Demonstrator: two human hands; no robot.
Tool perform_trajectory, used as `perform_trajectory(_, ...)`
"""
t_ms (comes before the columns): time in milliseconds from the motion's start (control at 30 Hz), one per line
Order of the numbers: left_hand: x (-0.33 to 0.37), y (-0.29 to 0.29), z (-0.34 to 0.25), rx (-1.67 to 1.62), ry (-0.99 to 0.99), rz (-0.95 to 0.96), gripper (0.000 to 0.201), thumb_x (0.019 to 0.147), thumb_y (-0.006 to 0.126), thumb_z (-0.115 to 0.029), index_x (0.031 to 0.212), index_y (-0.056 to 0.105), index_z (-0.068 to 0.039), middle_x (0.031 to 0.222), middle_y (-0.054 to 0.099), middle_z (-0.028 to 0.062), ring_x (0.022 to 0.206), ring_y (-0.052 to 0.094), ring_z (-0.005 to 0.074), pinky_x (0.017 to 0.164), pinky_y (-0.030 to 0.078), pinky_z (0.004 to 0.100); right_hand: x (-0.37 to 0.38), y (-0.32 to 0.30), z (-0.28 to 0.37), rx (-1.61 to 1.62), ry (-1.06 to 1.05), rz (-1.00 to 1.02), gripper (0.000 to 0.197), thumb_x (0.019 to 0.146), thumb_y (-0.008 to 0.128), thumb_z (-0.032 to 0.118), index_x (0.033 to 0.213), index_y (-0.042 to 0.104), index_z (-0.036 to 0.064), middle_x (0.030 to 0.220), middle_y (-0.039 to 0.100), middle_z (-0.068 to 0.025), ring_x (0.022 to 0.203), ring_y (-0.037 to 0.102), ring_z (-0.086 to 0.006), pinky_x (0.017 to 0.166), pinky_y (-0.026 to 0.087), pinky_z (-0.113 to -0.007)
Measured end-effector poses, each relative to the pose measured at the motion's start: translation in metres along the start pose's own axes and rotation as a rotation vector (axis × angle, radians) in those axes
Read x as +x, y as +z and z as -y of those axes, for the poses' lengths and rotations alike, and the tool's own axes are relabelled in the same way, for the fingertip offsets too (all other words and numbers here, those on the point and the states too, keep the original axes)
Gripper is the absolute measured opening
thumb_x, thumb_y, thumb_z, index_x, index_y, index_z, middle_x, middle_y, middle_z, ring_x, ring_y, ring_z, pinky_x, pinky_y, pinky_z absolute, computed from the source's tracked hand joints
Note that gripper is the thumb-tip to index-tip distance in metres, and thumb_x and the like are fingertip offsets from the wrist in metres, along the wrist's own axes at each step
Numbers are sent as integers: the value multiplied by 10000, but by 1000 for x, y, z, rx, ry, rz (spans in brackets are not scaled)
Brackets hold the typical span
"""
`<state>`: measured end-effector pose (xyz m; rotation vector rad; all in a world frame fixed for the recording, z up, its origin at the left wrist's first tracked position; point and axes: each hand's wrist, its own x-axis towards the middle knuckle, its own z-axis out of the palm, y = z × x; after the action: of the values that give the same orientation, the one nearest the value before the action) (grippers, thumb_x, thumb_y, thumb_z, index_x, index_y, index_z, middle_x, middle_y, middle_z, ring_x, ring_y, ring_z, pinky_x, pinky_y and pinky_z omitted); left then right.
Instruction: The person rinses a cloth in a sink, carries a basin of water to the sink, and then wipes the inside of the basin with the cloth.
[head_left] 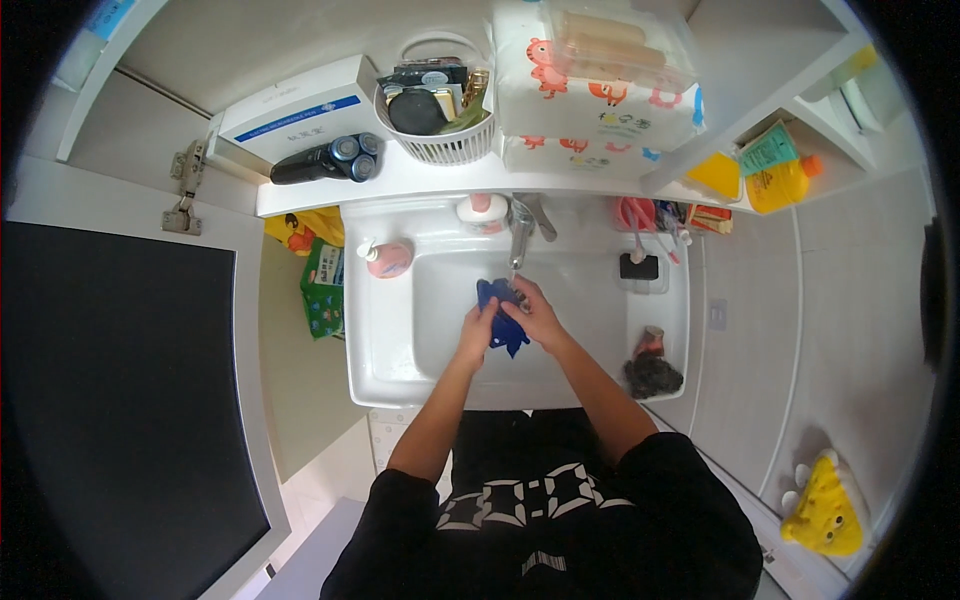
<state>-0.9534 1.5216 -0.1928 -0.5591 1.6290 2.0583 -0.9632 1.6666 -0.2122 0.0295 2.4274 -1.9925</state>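
A limp, dark blue cloth (508, 335) hangs crumpled over the basin of the white sink (585, 345). My left hand (477, 328) is closed on its left side. On the other side, my right hand (538, 315) grips it with the fingers near the upper edge. Just above my hands stands the metal faucet (521, 230), its spout end close to the cloth. Water seems to run there, right by the right fingertips. The exact kind of cloth item is hidden by its folds.
A pink pump bottle (388, 259) stands on the sink's left rim. The right rim bears a black soap bar (639, 267) and a dark scrubber (654, 377). Above, a shelf holds a shaver (325, 160), a white basket (440, 150) and tissue packs (600, 110). A cabinet door (130, 380) hangs open at left.
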Motion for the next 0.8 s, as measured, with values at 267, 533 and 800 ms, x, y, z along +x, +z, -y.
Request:
perform_trajectory(267,14,-33,5,-76,-72,-114,316,943,474,-288,1048,623,-30,991,648,53,920,595,162,861,445,307,10,-21,7,-188,315,22,283,847,556,104,1096,623,-12,905,669,-160,835,638,-234,751,495,-324)
perform_trajectory(533,7,-26,-30,-2,-14,-154,327,962,519,-304,1060,632,-13,938,653,56,879,583,152,800,444,279,17,-59,-38,-45,282,-97,227,885,563,170,1033,609,4,791,605,-70,738,553,-137,680,448,-278)
perform_trajectory(800,-14,-14,-37,-282,-59,6,312,974,494,-247,1241,532,-90,1100,633,62,972,623,184,856,522,313,2,-38,-15,-439,183,213,417,805,679,302,1163,609,100,1091,629,-163,1024,593,-355,905,462,-431)
